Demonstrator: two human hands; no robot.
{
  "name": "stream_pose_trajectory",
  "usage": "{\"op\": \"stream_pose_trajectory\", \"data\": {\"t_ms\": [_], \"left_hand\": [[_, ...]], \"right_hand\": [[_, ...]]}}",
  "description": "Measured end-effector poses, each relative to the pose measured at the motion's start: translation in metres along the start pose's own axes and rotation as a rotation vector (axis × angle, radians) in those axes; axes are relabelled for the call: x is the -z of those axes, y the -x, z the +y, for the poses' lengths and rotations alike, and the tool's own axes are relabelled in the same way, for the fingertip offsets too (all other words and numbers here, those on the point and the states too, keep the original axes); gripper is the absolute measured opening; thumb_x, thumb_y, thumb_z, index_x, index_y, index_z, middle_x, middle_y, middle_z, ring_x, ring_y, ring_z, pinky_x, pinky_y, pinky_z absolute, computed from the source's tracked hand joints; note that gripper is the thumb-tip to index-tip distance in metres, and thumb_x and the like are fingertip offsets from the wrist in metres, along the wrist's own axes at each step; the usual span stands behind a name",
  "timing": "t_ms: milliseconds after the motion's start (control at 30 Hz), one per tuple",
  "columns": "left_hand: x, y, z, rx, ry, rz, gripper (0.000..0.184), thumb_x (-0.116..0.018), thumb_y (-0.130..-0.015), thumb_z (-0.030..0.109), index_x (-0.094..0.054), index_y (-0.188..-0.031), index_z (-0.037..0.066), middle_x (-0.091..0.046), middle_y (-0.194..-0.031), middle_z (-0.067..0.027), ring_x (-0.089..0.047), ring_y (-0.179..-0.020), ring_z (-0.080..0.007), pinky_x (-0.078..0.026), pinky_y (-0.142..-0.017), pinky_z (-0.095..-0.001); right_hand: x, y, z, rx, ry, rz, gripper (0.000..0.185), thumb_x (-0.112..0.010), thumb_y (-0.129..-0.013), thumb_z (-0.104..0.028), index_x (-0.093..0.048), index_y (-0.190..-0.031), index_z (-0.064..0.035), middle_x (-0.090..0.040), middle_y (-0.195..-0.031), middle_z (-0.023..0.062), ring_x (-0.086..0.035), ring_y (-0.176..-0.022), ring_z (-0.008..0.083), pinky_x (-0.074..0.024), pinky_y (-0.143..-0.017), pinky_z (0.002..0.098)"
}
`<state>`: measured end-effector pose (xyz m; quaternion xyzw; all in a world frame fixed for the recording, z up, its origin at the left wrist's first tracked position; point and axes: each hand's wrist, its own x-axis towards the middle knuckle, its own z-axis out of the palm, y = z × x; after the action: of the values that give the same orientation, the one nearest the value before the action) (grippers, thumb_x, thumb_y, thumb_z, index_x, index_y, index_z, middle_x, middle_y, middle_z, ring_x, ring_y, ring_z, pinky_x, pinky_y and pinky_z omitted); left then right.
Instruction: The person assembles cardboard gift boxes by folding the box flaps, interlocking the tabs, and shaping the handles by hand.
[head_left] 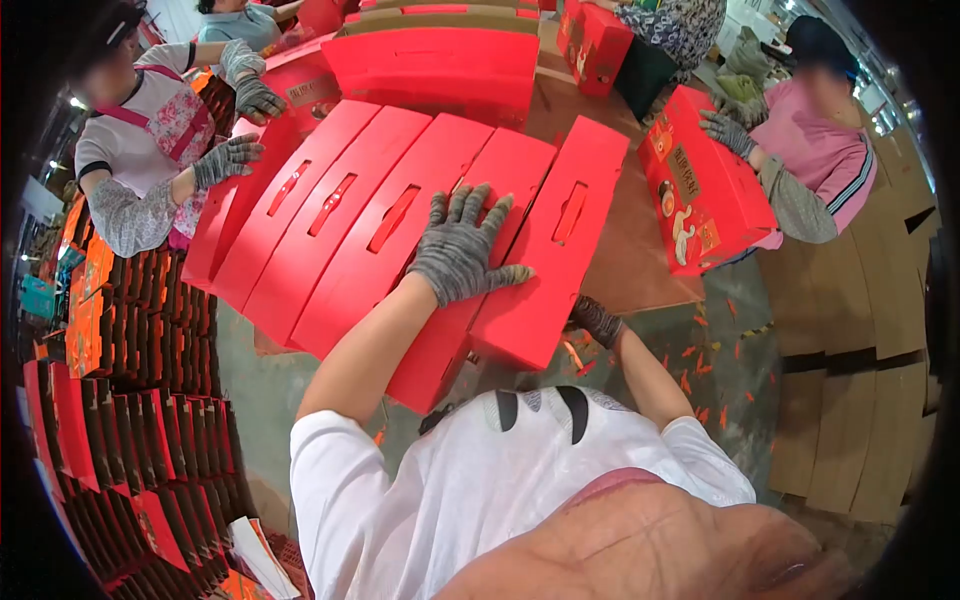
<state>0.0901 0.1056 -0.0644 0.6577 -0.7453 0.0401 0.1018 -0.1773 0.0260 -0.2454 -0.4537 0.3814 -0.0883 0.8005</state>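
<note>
Rested the left hand (pixel 468 250) palm down just above centre, spread wide over the row of red boxes (pixel 360 240), with the fingers mostly on the second box from the right and the thumb reaching onto the end box (pixel 548 250) at one o'clock. Held the right hand (pixel 597 322) low at three o'clock, close against the near corner of that end box; could not tell pinching from pressing there, with the fingertips out of sight. Found the boxes standing side by side (five or more abreast, quite a armful), running from centre out towards ten o'clock over the brown bench (pixel 630 260). Looked, right then, like steadying and bunching the row from its right end. Called next, on that judgement, for even pressure: flat from above, inward from the right, without tipping the end box. Spotted a co-worker's gloved hand (pixel 225 162) against the row's left end at ten o'clock. Caught a printed red box (pixel 690 190) too, tilted at two o'clock in the grasp of a person in pink (pixel 815 130). Saw more red boxes (pixel 430 80) at twelve, stacked cartons (pixel 140 430) at eight and orange scraps (pixel 686 382) strewn at four.
</note>
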Motion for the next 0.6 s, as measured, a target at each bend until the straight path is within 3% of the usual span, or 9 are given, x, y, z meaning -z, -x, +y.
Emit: {"op": "stream_pose_trajectory", "data": {"t_ms": [67, 167, 233, 300, 333, 367, 400, 467, 600], "left_hand": [[-0.002, -0.001, -0.003, -0.006, 0.001, -0.042, 0.104, -0.050, -0.068, 0.078, -0.027, -0.143, 0.009, -0.027, -0.143, -0.0217, -0.020, -0.136, -0.0372, -0.010, -0.111, -0.0519], [0.003, -0.003, -0.003, -0.010, -0.023, -0.096, 0.101, -0.050, -0.069, 0.077, -0.030, -0.141, 0.009, -0.026, -0.144, -0.0215, -0.020, -0.136, -0.0378, -0.011, -0.111, -0.0512], [0.008, -0.006, -0.001, -0.006, 0.010, -0.143, 0.102, -0.052, -0.068, 0.077, -0.032, -0.140, 0.007, -0.027, -0.142, -0.0227, -0.020, -0.135, -0.0393, -0.012, -0.110, -0.0510], [0.018, -0.014, 0.020, 0.102, -0.023, -0.193, 0.106, -0.052, -0.067, 0.078, -0.030, -0.140, 0.004, -0.026, -0.143, -0.0244, -0.019, -0.136, -0.0402, -0.013, -0.111, -0.0506], [0.017, -0.015, 0.033, 0.194, -0.053, -0.258, 0.110, -0.052, -0.065, 0.079, -0.028, -0.141, 0.002, -0.024, -0.144, -0.0261, -0.017, -0.136, -0.0410, -0.013, -0.111, -0.0502], [0.010, -0.019, 0.053, 0.283, -0.047, -0.270, 0.118, -0.052, -0.063, 0.080, -0.022, -0.141, -0.002, -0.018, -0.145, -0.0302, -0.012, -0.137, -0.0442, -0.010, -0.109, -0.0553], [0.010, -0.026, 0.071, 0.313, -0.058, -0.270, 0.118, -0.052, -0.063, 0.080, -0.022, -0.141, -0.002, -0.018, -0.145, -0.0302, -0.012, -0.137, -0.0442, -0.010, -0.109, -0.0553], [0.013, -0.041, 0.108, 0.418, -0.073, -0.322, 0.122, -0.051, -0.062, 0.082, -0.018, -0.142, -0.005, -0.014, -0.145, -0.0325, -0.008, -0.137, -0.0469, -0.007, -0.106, -0.0618], [-0.008, -0.050, 0.117, 0.387, -0.108, -0.200, 0.109, -0.061, -0.065, 0.067, -0.021, -0.144, 0.004, -0.015, -0.145, -0.0310, -0.010, -0.137, -0.0455, -0.004, -0.105, -0.0636]], "right_hand": [[-0.001, 0.009, -0.026, -0.006, 0.122, 0.033, 0.061, -0.054, -0.083, -0.059, -0.053, -0.121, -0.0113, -0.059, -0.117, 0.0074, -0.057, -0.105, 0.0215, -0.0408, -0.099, 0.0361], [0.047, -0.010, -0.034, 0.014, 0.568, -0.245, 0.059, -0.051, -0.084, -0.057, -0.056, -0.117, -0.0089, -0.057, -0.121, 0.0088, -0.056, -0.109, 0.0241, -0.0417, -0.098, 0.0351], [0.066, -0.012, -0.067, 0.216, 1.612, -0.360, 0.051, -0.049, -0.087, -0.050, -0.058, -0.113, -0.0074, -0.058, -0.122, 0.0104, -0.055, -0.111, 0.0245, -0.0421, -0.095, 0.0362], [0.158, -0.065, -0.091, 0.596, 1.881, -0.632, 0.039, -0.052, -0.085, -0.034, -0.060, -0.108, -0.0040, -0.063, -0.108, 0.0135, -0.064, -0.091, 0.0305, -0.0515, -0.078, 0.0378], [0.161, -0.060, -0.135, 0.594, 2.128, -0.411, 0.028, -0.051, -0.082, -0.026, -0.063, -0.096, -0.0044, -0.065, -0.095, 0.0161, -0.065, -0.084, 0.0285, -0.0510, -0.074, 0.0396], [0.158, -0.051, -0.176, 0.291, 1.870, 0.228, 0.032, -0.048, -0.087, -0.028, -0.062, -0.104, -0.0053, -0.065, -0.096, 0.0189, -0.065, -0.081, 0.0316, -0.0521, -0.070, 0.0412], [0.159, -0.053, -0.213, 0.370, 1.886, 0.514, 0.020, -0.050, -0.087, -0.016, -0.064, -0.096, -0.0039, -0.065, -0.092, 0.0154, -0.065, -0.079, 0.0255, -0.0511, -0.072, 0.0374], [0.142, -0.055, -0.269, 1.085, 1.092, 0.474, 0.027, -0.059, -0.087, -0.026, -0.059, -0.103, -0.0041, -0.066, -0.096, 0.0135, -0.064, -0.089, 0.0251, -0.0508, -0.075, 0.0363], [0.061, -0.079, -0.360, 1.392, 1.364, 0.558, 0.061, -0.062, -0.083, -0.038, -0.042, -0.131, -0.0071, -0.055, -0.122, 0.0170, -0.050, -0.117, 0.0316, -0.0394, -0.098, 0.0393]]}}
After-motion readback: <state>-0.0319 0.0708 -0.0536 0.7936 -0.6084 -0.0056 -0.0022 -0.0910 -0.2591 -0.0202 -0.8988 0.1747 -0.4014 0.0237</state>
